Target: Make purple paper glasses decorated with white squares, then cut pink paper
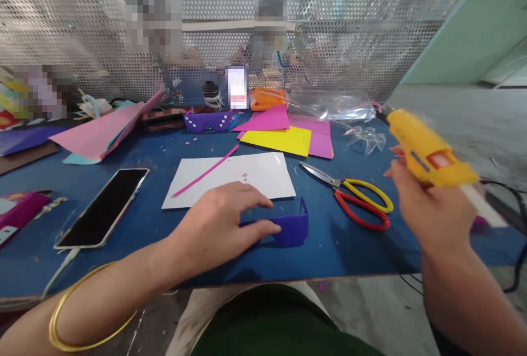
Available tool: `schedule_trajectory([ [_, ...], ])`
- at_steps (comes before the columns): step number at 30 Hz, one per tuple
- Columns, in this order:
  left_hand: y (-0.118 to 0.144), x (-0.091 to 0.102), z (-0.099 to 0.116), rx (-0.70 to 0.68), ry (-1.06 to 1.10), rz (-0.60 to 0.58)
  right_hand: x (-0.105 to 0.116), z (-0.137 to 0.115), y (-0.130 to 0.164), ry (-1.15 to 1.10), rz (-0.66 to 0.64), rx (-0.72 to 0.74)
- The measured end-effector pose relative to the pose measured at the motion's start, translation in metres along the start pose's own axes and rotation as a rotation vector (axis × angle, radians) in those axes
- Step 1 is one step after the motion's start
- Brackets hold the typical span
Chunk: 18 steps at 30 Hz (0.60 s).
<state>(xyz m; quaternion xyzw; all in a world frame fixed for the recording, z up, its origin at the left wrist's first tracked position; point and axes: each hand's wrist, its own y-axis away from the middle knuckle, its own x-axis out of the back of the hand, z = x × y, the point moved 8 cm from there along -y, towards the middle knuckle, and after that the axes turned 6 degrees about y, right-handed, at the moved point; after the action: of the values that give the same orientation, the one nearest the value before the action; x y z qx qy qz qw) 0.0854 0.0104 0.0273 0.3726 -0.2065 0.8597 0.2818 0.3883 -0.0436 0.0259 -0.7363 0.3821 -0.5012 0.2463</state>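
Blue table (362, 257), edge toward the person, backed by a perforated metal screen (349, 21); blurred people sit behind the screen.

Left hand (224, 219): palm down near the front edge, fingers spread and pressing flat on a purple paper piece (293, 227). The piece lies on the table just in front of a white sheet (263, 172), one end folded upright. Gold bangle (66, 317) on the left forearm.

Right hand (432, 208): raised above the right side of the table, fingers closed around the grip of a yellow glue gun (428, 150). The gun is tilted, held off the surface, well apart from the purple piece. Which end is the nozzle: cannot tell, blurred.

On the white sheet: a thin pink strip (206, 172) lying diagonally and a few tiny pink bits.

Scissors (358, 197), red and yellow handles, blades open, lie between the white sheet and the right hand.

Phone (105, 205), screen dark, lies left of the left hand, cable at its near end.

Farther back: yellow paper (280, 139) overlapping pink paper (317, 136); a second purple piece (208, 121) with pale dots stands near the screen. Pink sheets (99, 131) at far left. Clear plastic bag (333, 105) at back right.
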Motion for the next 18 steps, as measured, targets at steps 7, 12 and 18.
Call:
schedule_trajectory([
  [7, -0.011, -0.036, 0.008, 0.065, -0.003, -0.192, 0.004, -0.061, 0.043, -0.333, -0.066, 0.003],
  [12, -0.002, 0.0, -0.003, 0.241, 0.466, -0.016, -0.004, -0.054, 0.043, -0.495, -0.119, -0.205],
  [18, 0.002, 0.034, -0.026, 0.334, 0.796, 0.216, -0.039, -0.079, 0.013, -0.808, -0.247, -0.378],
])
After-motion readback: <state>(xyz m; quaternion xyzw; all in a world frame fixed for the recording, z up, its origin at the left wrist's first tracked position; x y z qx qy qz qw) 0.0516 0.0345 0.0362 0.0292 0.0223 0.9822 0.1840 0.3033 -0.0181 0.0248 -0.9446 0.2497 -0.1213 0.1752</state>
